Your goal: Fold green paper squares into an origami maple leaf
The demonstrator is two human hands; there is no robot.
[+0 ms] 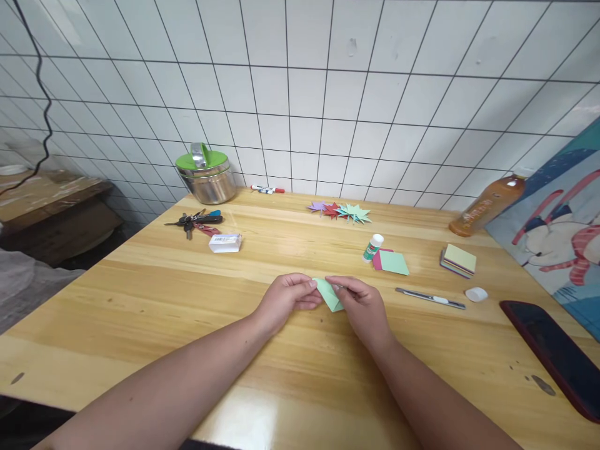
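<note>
A small piece of light green paper (329, 296), folded to a point at its lower end, is held between both hands over the middle of the wooden table. My left hand (290, 296) pinches its left edge between thumb and fingers. From the right, my right hand (360, 306) grips the other side, its fingers covering part of the paper. Beyond the right hand stands a glue stick (372, 248) with a white cap, beside flat green and pink paper sheets (394, 262). A utility knife (431, 298) lies to the right.
Folded paper stars (354, 213) and a marker (267, 189) lie near the tiled wall. Left are a steel pot (212, 181), keys (192, 219) and a small white box (225, 243). Right are a paper stack (459, 259), a white cap (477, 294), a bottle (490, 203) and a phone (553, 356).
</note>
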